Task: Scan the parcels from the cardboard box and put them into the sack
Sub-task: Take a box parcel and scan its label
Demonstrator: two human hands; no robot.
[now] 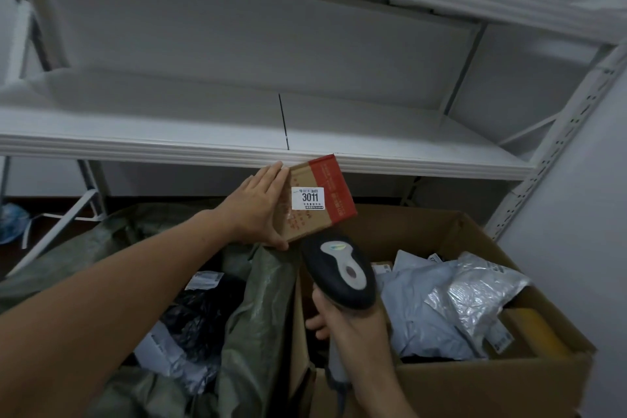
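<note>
Right hand (pixel 353 336) grips the scanner (pixel 339 268) by its handle, head aimed up at the small carton (pixel 319 197). Left hand (pixel 258 210) pinches that carton by its left edge, thumb underneath, above the gap between the green sack (pixel 258 299) and the cardboard box (pixel 475 383). White label (pixel 309 197) faces the scanner. To scan well, keep the carton still with the fingers off the barcode and square the scanner head to the label. More mailer bags (pixel 441 302) wait in the box.
</note>
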